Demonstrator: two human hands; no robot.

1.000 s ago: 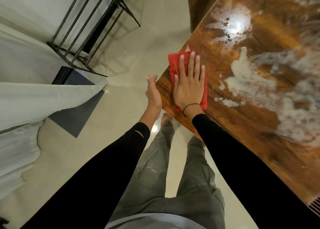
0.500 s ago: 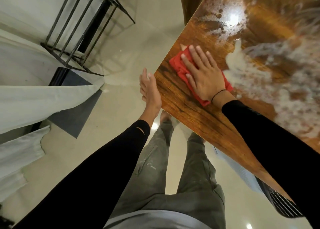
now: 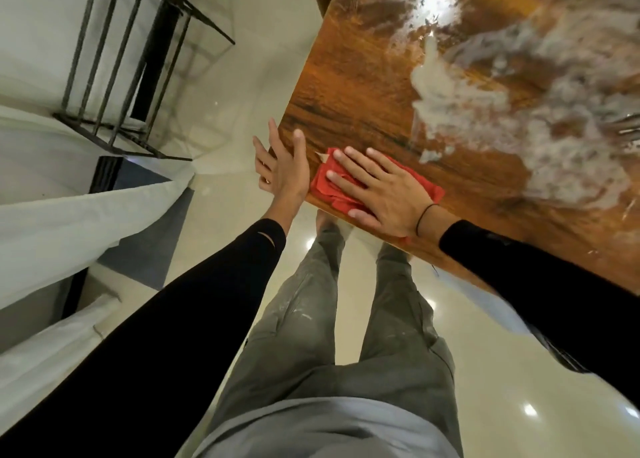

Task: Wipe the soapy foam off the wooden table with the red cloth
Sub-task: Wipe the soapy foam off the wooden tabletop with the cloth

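Note:
The red cloth (image 3: 329, 189) lies flat at the near left corner of the wooden table (image 3: 349, 87). My right hand (image 3: 384, 191) presses on the cloth with straight, spread fingers. White soapy foam (image 3: 512, 111) covers the table's right and far parts; the strip near the cloth looks bare and wet. My left hand (image 3: 285, 166) is held flat and upright against the table's left edge, just beside the cloth, with its fingers straight.
A black metal rack (image 3: 135, 66) stands on the glossy tiled floor (image 3: 249, 62) to the far left. White fabric (image 3: 69, 222) hangs at the left. My legs in grey trousers (image 3: 329, 319) stand below the table's corner.
My right hand has slid the cloth back toward the table's near left corner, close to my left hand. The left hand has stayed at the table's edge.

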